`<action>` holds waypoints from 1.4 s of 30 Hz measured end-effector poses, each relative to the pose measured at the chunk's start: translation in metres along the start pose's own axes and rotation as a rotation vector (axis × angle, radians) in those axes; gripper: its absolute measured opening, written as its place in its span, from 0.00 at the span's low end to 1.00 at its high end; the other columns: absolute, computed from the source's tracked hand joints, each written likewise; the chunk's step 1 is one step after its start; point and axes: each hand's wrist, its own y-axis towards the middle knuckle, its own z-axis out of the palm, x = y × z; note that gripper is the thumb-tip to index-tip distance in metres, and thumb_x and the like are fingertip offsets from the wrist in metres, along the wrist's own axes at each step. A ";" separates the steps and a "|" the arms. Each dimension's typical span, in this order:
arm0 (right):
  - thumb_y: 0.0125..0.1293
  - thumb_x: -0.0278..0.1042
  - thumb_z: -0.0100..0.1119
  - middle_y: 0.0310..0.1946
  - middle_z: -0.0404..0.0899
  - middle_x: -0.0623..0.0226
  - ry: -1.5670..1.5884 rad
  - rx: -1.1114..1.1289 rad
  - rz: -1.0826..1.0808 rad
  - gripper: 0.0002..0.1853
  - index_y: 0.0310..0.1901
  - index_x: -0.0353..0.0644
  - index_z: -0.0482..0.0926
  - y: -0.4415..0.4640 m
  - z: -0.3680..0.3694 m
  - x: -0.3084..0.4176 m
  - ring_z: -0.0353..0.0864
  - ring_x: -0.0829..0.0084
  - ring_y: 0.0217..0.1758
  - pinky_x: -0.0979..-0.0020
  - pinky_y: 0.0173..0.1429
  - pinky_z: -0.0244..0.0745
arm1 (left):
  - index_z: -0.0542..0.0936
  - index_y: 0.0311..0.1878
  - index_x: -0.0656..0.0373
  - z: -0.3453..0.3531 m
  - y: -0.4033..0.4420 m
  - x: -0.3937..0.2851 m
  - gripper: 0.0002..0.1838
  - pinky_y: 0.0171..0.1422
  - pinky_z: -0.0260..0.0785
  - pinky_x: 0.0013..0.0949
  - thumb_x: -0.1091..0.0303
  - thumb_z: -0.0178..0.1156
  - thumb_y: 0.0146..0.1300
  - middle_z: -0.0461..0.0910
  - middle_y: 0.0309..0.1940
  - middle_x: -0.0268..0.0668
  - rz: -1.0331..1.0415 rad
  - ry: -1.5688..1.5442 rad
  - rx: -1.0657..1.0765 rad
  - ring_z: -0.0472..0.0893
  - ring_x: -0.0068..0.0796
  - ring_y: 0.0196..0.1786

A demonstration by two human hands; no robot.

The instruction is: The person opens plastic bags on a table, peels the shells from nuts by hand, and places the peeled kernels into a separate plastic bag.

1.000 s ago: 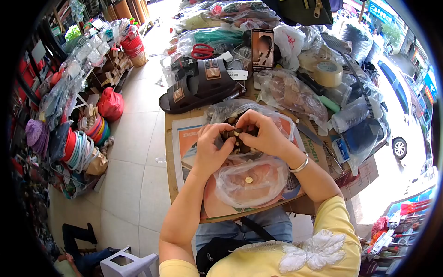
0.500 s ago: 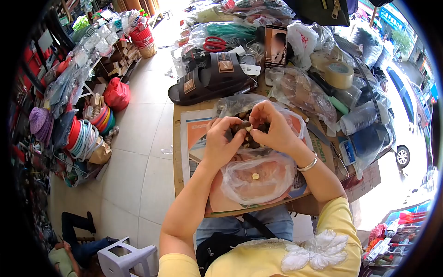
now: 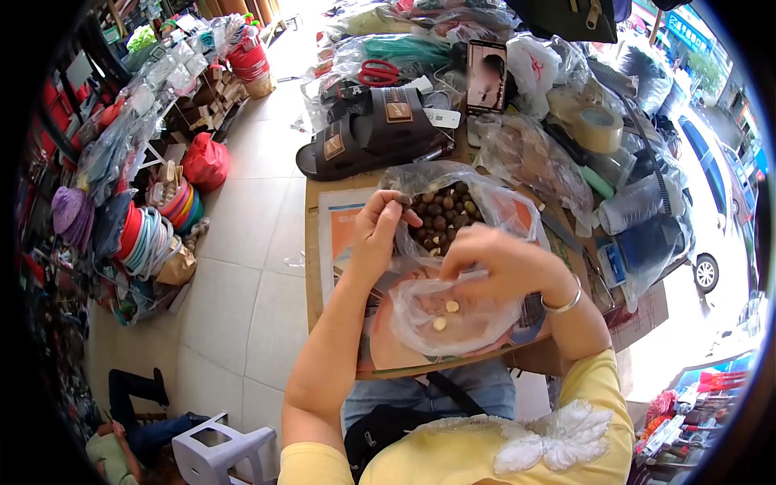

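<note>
My left hand (image 3: 377, 230) is raised at the left edge of a clear plastic bag (image 3: 505, 190), its thumb and finger pinched on a small dark brown nutshell piece (image 3: 402, 199). Inside that bag lie many round brown nuts (image 3: 440, 214), with a few pale bits among them. Over a second clear bag (image 3: 404, 335), nearer my body, hangs my right hand (image 3: 497, 263), fingers pointing down and smeared by motion. Two cream-coloured kernels (image 3: 452, 306) lie in this nearer bag. Whether the right fingers hold anything is hidden.
Dark sandals (image 3: 364, 137), red-handled scissors (image 3: 377, 73) and a propped phone (image 3: 486, 77) stand behind the bags. To the right are a tape roll (image 3: 598, 129), a knife (image 3: 559, 229) and plastic-wrapped goods. A person sits at lower left near a grey stool (image 3: 222, 449).
My hands have parted: the right came down toward the nearer bag, the left stayed up at the left with the shell. The nearer bag held one kernel and now shows two.
</note>
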 end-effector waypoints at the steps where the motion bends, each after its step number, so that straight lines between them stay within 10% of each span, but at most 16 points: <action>1: 0.55 0.26 0.66 0.29 0.81 0.66 0.104 -0.129 0.071 0.07 0.37 0.39 0.81 0.000 -0.004 -0.005 0.81 0.68 0.36 0.68 0.45 0.74 | 0.75 0.46 0.62 0.000 0.000 -0.001 0.12 0.54 0.71 0.32 0.64 0.46 0.76 0.82 0.34 0.40 0.011 -0.023 0.002 0.81 0.27 0.40; 18: 0.46 0.39 0.72 0.33 0.76 0.68 -0.665 -0.146 0.190 0.10 0.29 0.47 0.84 -0.002 -0.003 -0.022 0.73 0.64 0.47 0.63 0.55 0.66 | 0.75 0.47 0.61 0.003 -0.002 -0.014 0.14 0.52 0.72 0.30 0.58 0.51 0.76 0.82 0.33 0.34 0.223 0.328 -0.101 0.81 0.25 0.40; 36: 0.55 0.39 0.69 0.35 0.78 0.66 -0.143 -0.019 -0.011 0.09 0.35 0.47 0.84 -0.014 -0.001 0.006 0.75 0.62 0.45 0.62 0.55 0.67 | 0.74 0.61 0.61 -0.003 -0.003 -0.019 0.19 0.58 0.80 0.32 0.83 0.48 0.69 0.76 0.58 0.43 -0.185 -0.554 0.034 0.82 0.31 0.52; 42: 0.52 0.38 0.70 0.34 0.77 0.64 -0.486 -0.231 0.045 0.10 0.36 0.46 0.84 0.019 0.010 -0.035 0.75 0.61 0.46 0.63 0.51 0.70 | 0.73 0.62 0.63 -0.004 -0.001 -0.015 0.22 0.62 0.79 0.36 0.87 0.47 0.66 0.75 0.60 0.49 -0.202 -0.603 -0.013 0.81 0.41 0.58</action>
